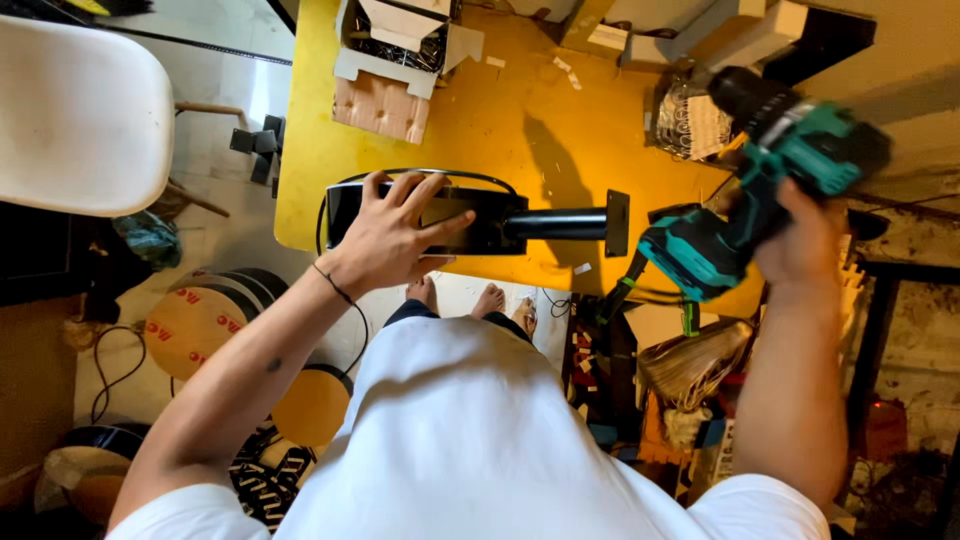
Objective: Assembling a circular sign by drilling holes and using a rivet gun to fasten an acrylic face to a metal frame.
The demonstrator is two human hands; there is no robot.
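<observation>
The left hand [395, 232] lies spread, fingers open, pressing flat on a black curved metal part [470, 218] at the near edge of the yellow worktop [500, 120]. The right hand [800, 240] grips a teal cordless drill [760, 180], raised just right of the part's plate.

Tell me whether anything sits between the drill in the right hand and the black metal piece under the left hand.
Nothing visible does. The teal drill in the right hand hangs off the black metal piece's flat end plate, with only bare yellow table between; the left hand presses the far end.
</observation>
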